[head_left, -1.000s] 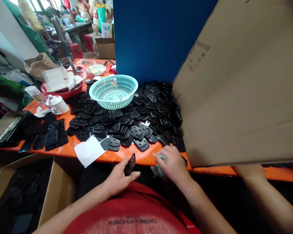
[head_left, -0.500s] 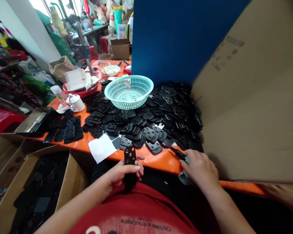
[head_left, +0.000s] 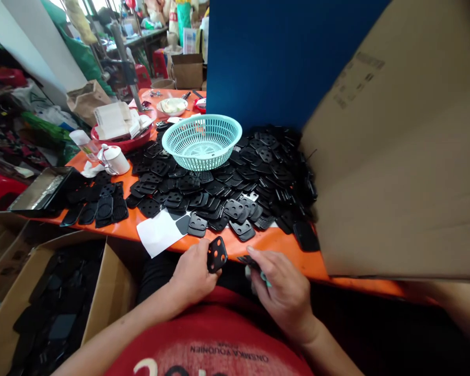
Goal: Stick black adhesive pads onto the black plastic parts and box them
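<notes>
My left hand (head_left: 194, 274) is closed around a black perforated plate (head_left: 218, 255) with rounded corners and several holes, tilted upright over the table's front edge. My right hand (head_left: 285, 290) is closed on a slim dark tool (head_left: 247, 260), whose exact kind I cannot make out; a bit of teal material shows between the fingers. The tool's end points toward the plate, with a gap between them. Just beyond my hands, similar black plates (head_left: 241, 228) lie at the front of a large heap. A white sheet of paper (head_left: 156, 233) lies left of them.
A light-green plastic basket (head_left: 201, 163) sits on the heap. To the right stands a large cardboard sheet (head_left: 395, 172), with another person's arm (head_left: 454, 303) below it. A blue panel (head_left: 282, 57) rises behind. A carton (head_left: 113, 282) of black pieces stands lower left, near a lidded white cup (head_left: 115, 161).
My right hand has moved left from the table edge with the tool, close to my left hand. My left hand has turned over and the plate in it has rotated.
</notes>
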Available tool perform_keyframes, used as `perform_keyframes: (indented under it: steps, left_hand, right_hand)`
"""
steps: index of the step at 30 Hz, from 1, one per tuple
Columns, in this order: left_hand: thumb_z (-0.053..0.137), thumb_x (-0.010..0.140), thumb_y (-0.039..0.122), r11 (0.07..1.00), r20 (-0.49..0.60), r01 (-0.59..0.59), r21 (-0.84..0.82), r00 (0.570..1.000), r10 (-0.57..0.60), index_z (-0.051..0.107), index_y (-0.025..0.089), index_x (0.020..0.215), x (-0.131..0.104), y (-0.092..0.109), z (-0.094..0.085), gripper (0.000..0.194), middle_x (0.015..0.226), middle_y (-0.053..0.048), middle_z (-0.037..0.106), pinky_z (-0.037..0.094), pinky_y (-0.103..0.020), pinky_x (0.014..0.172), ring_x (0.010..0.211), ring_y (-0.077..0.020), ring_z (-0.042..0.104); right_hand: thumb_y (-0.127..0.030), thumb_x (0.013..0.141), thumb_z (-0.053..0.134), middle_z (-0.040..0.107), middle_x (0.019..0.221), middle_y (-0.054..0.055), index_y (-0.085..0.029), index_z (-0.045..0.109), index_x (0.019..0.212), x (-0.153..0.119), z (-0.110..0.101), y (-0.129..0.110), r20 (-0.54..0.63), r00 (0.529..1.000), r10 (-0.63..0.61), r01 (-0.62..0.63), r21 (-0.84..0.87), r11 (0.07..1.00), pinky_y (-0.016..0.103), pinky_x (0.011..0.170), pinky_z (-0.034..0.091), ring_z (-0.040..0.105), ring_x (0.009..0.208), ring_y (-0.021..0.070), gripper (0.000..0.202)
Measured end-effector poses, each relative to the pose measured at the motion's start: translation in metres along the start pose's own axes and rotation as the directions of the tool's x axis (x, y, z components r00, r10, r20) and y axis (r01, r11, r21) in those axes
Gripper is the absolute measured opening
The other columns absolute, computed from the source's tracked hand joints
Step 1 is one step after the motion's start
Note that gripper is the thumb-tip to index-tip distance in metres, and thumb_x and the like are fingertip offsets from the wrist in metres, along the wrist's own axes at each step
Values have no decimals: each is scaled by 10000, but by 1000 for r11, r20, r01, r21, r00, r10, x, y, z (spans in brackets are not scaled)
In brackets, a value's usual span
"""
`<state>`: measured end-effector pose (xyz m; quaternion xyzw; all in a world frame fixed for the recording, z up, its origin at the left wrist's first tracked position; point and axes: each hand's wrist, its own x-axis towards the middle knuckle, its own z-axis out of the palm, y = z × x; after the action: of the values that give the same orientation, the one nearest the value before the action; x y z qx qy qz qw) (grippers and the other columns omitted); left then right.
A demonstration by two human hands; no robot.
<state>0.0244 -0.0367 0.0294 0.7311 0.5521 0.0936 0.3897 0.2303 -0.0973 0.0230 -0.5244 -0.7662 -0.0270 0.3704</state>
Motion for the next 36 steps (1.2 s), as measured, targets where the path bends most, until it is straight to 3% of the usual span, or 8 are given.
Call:
perform_keyframes:
  steps: [5,11,19,22,27,31,33,36]
  left_hand:
    - [607,773,253,999,26,23,30,999,-24,521,174,1055,-4,7,0,305,943,-125,633,400,-345,731,866,-295,613]
    - [528,858,315,1000,80,12,0,997,-12,472,209,940,-5,9,6,146,842,-86,622,344,-310,643,750,-261,600]
    - [546,847,345,999,126,17,-38,992,-12,484,214,918,-7,13,12,162,815,-77,607,362,-316,661,731,-251,583]
    - [611,763,285,998,133,-57,-25,989,60,496,212,951,-11,19,11,233,862,-91,607,384,-341,701,783,-270,583]
    - [595,737,237,990,71,-136,48,989,132,520,190,978,-8,23,6,257,923,-123,605,417,-419,796,886,-310,573]
    - [598,688,169,986,26,-118,117,993,116,499,125,1185,-2,13,8,509,1145,-195,568,371,-513,969,1108,-376,510]
    - [605,688,165,994,21,-110,12,994,110,454,104,1265,-1,6,10,600,1257,-218,518,317,-520,1047,1208,-381,455]
    - [634,732,245,898,94,-11,-440,994,59,460,129,1241,3,-1,11,551,1201,-172,549,372,-451,1006,1129,-309,519]
  right_hand:
    - [-53,892,551,707,1069,74,-287,333,1527,-2,5,1,-1,998,-58,58,-64,996,393,830,529,640,933,246,712]
    - [-66,915,527,690,1048,61,-321,308,1534,-4,5,3,13,1000,-18,19,-81,997,382,838,503,620,915,237,705]
    - [-103,928,504,696,999,45,-299,505,1414,-7,6,13,42,999,29,-22,-170,985,350,795,468,611,879,221,524]
    - [-135,946,489,698,928,48,-264,614,1309,-12,12,19,109,993,43,-18,-215,976,330,729,450,593,822,213,405]
    - [-159,945,455,691,910,63,-223,641,1275,-26,15,45,170,975,144,-95,-269,959,321,722,459,587,807,209,384]
    - [-175,935,473,692,922,71,-223,655,1255,-35,9,81,175,959,222,-131,-424,896,336,716,458,575,799,229,372]
    - [-179,929,474,685,925,91,-193,652,1260,-37,8,97,172,955,242,-133,-482,866,348,704,465,567,803,246,376]
    - [-245,947,482,655,1029,150,-139,624,1290,-36,7,111,70,963,260,-193,-491,849,396,771,499,574,891,281,386]
